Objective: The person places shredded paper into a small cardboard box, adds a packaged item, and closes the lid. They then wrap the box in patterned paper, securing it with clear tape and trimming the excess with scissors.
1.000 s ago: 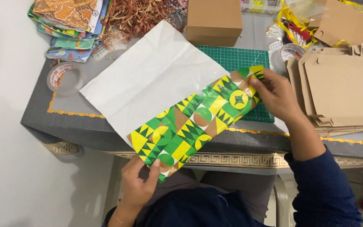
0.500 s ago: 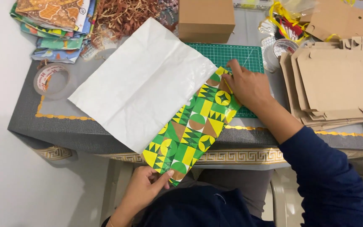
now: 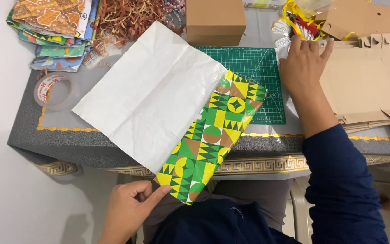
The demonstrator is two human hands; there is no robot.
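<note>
The wrapping paper [image 3: 172, 122], white side up with a green patterned fold, is pinched at its near corner by the left hand [image 3: 129, 208]. The right hand [image 3: 304, 68], fingers spread, is stretched over the counter [image 3: 46, 135] well apart.

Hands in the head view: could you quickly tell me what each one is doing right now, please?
Left hand: pinching the near corner of the patterned wrapping paper.
Right hand: open, fingers spread, holding nothing, beside the flat cardboard pieces.
</note>
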